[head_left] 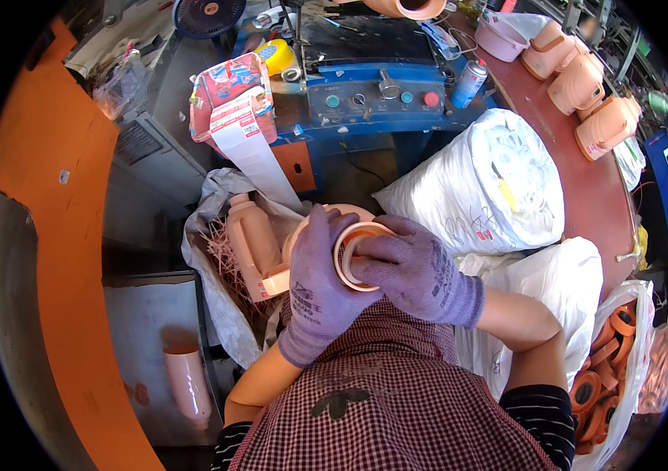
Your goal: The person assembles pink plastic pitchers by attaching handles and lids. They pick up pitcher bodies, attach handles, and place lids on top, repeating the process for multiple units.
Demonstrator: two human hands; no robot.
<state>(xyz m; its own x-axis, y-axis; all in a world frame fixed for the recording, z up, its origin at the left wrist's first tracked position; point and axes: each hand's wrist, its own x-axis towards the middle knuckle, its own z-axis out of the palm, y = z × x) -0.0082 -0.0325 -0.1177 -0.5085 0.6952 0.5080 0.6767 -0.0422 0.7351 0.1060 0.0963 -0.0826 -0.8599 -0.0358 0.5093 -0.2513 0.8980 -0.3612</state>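
My left hand [312, 286], in a purple glove, is wrapped round a peach plastic jug body [347, 210] held in front of my apron. The jug's round opening faces up towards me, and its handle sticks out to the left. My right hand [420, 271], gloved the same, has its fingers bent into that opening. They grip a pale white ring [347, 263] at the mouth, partly hidden by the fingers. Beside my left hand another peach jug [251, 235] lies in an open white sack [200, 263] with thin pinkish strips.
A sack of white rings [514, 157] stands ahead right. Several peach jugs [577, 82] line the red-brown table [585, 204]. A bag of orange-brown rings [605, 377] is at lower right. Ahead are a blue control panel [381, 102] and spray can [470, 82]; an orange panel [55, 235] stands left.
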